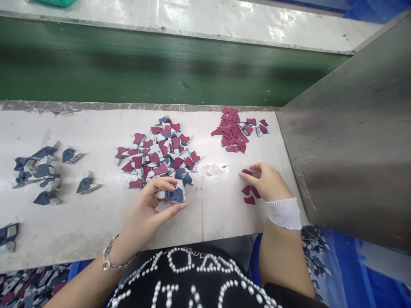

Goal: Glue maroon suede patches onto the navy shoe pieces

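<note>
Slate-blue and white, the small part (175,195) is pinched between the thumb and fingers of the left hand (151,206), its blue face turned up. Well apart at three o'clock from it, the right hand (270,183) has finger and thumb at a maroon piece (246,171); whether they grip it or only touch it cannot be told. Good handling likely means taking one piece by its rim, matching its outline to the blue face, and holding the part steady. Loose maroon pieces (249,200) lie just under the right palm, easily dragged along. Bare table (218,207) between the hands gives a low path, with a clear plastic object (214,169) at two o'clock, a mixed heap (154,158) crowding eleven, the table edge at six, and a metal panel (346,141) limiting rightward swing.
</note>
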Demonstrator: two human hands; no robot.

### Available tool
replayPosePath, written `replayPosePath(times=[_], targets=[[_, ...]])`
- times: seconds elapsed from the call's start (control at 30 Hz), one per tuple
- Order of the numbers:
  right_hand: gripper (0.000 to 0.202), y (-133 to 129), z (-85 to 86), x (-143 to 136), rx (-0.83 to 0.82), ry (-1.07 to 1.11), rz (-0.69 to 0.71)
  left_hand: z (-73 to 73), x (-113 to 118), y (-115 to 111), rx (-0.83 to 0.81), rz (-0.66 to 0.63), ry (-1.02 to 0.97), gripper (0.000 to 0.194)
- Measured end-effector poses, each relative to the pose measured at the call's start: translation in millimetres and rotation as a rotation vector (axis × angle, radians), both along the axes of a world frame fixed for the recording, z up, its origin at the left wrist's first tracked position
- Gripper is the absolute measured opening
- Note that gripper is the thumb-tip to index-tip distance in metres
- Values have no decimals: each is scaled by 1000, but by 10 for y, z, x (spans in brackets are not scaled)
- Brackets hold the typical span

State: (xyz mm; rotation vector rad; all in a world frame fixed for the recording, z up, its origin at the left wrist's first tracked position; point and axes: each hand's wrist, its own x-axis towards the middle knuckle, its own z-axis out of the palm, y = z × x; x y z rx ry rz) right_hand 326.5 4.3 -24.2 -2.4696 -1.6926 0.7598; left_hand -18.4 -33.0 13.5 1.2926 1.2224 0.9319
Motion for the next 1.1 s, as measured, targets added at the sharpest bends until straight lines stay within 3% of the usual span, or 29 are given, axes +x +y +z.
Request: replayPosePath(times=[0.17,0.3,0.5,0.7,0.83,0.97,1.1], targets=[[24,-40,77,-21,-68,78,36,-33,2,2,19,-14,-7,26],[21,-83,198,-93,-31,183,46,-23,29,8,11,-21,-29,26],[25,-262,548,-312,138,370,108,21,69,-4,21,-35,-12,29],[21,-440,867,-608,157,663,230,22,134,-11,-4,-48,-26,28],[10,-492,928,-766,132,828,265,77,179,-26,68,-59,-70,25],[15,-511,941,-898,100,976,209,127,190,-50,143,-20,-76,26],[2,-455,942,-1058,35,1116,171,126,181,-69,223,22,-21,28]])
